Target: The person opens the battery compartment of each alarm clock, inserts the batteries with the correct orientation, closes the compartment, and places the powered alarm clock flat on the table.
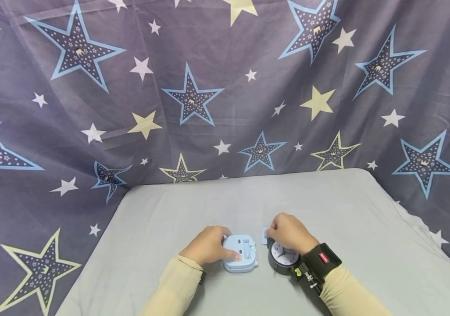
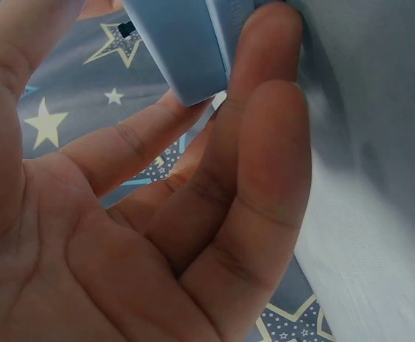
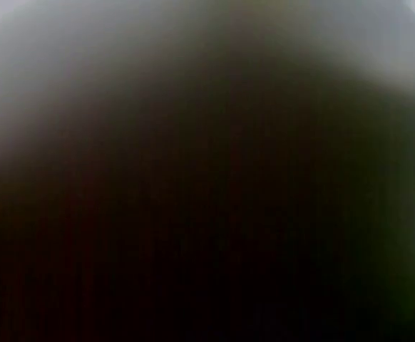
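In the head view, my left hand (image 1: 208, 245) grips a light blue alarm clock (image 1: 233, 259) by its left side, thumb on its back. That back faces up, showing small dark controls and an uncovered battery compartment (image 1: 247, 249); the clock's face is hidden. The left wrist view shows curled fingers (image 2: 275, 157) against the clock's light blue casing (image 2: 182, 53). To the right, my right hand (image 1: 291, 230) pinches a small light blue battery cover (image 1: 264, 235) close to the sheet. The right wrist view is dark and blurred.
A round black alarm clock (image 1: 284, 253) with a white dial stands under my right wrist, partly covered by it. Grey sheet (image 1: 193, 206) covers the surface. Behind it hangs a dark star-patterned curtain (image 1: 209, 140).
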Demonstrator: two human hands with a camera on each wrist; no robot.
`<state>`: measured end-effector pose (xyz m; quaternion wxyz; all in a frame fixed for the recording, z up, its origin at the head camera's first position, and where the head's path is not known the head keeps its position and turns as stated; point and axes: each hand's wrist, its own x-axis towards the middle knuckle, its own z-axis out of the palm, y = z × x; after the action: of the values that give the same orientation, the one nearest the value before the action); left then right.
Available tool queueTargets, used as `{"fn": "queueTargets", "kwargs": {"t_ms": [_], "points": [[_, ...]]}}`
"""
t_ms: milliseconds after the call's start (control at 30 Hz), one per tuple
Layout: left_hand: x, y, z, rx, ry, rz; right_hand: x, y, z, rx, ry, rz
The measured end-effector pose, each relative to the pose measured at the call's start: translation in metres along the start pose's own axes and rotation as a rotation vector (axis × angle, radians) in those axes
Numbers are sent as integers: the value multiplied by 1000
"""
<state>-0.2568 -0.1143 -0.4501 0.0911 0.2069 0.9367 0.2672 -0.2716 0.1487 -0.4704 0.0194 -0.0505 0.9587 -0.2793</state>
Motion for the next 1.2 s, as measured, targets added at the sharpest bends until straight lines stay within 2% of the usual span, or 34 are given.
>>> {"fn": "queueTargets", "kwargs": {"t_ms": [467,667,767,1000,1200], "points": [[1,0,1,15,-1,-5,-8,-10,-18,2,-25,-30],[0,2,0,6,-4,-17,-9,-15,-23,-30,-28,-48],[0,3,-1,-5,-7,-22,-9,-16,-22,-60,-34,-72],[1,1,-1,-14,-10,-26,-11,-16,-17,-66,-118,-124],[1,0,0,-10,-5,-25,-12,-16,-15,-67,-135,-147]]}}
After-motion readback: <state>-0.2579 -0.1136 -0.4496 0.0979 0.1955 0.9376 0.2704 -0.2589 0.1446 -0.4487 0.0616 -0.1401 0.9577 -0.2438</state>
